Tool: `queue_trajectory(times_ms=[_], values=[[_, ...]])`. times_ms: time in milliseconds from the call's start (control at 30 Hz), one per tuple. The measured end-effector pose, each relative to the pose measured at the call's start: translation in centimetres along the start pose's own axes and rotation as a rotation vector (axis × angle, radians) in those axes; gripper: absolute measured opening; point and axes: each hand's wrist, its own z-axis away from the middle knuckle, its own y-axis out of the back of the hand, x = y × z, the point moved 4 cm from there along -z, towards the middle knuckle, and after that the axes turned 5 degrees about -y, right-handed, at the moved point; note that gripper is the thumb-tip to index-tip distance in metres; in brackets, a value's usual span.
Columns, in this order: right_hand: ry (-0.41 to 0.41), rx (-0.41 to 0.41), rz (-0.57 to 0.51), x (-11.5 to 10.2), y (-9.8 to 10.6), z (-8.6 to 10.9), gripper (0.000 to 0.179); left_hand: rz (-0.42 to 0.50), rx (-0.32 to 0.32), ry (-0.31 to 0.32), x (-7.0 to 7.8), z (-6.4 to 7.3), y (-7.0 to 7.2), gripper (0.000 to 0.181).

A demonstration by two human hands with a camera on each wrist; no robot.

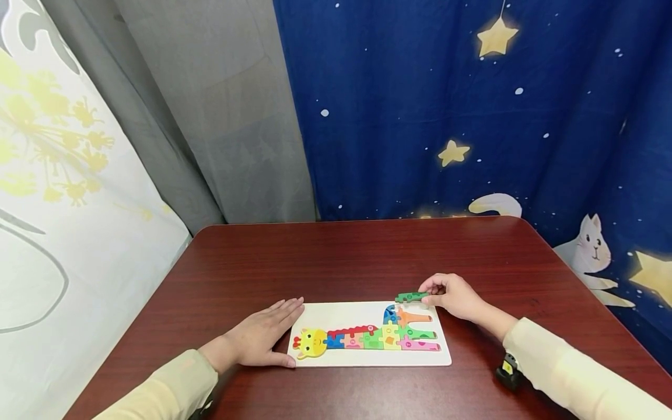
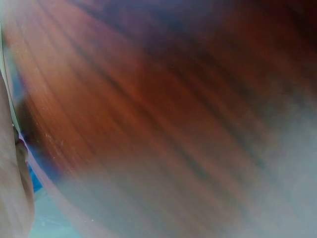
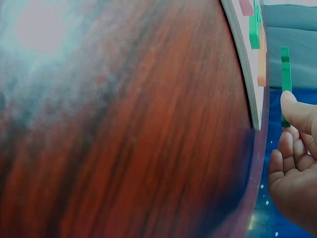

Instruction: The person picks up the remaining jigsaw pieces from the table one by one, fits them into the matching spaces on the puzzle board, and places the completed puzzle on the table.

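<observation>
A white puzzle board point(image 1: 341, 314) lies on the table, holding a giraffe of coloured jigsaw pieces point(image 1: 373, 338) with its yellow head at the left. My left hand point(image 1: 259, 333) rests flat along the board's left edge, fingers straight and thumb at the near corner. Over the board's far right corner, my right hand point(image 1: 450, 296) pinches a dark green puzzle piece point(image 1: 409, 297) between thumb and fingers. The right wrist view shows that green piece point(image 3: 286, 64) edge-on, held above the board's level. Only a sliver of the left hand point(image 2: 14, 188) enters the left wrist view.
The dark red wooden table point(image 1: 336, 256) extends around the board on all sides. A blue curtain point(image 1: 399, 116) with stars and a grey curtain point(image 1: 226, 116) hang behind it. White patterned fabric point(image 1: 94, 245) stands at the left.
</observation>
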Motion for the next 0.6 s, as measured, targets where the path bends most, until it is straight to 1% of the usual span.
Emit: queue_trajectory(times_ms=[400,600], values=[[0.039,-0.032,0.028,-0.02,-0.52,0.08,0.01,0.001,-0.006,0.006,0.47,0.11,0.23,0.103],[0.044,-0.043,0.027,-0.03,-0.71,0.08,0.01,0.002,-0.011,0.012,0.54,0.17,0.28,0.103]])
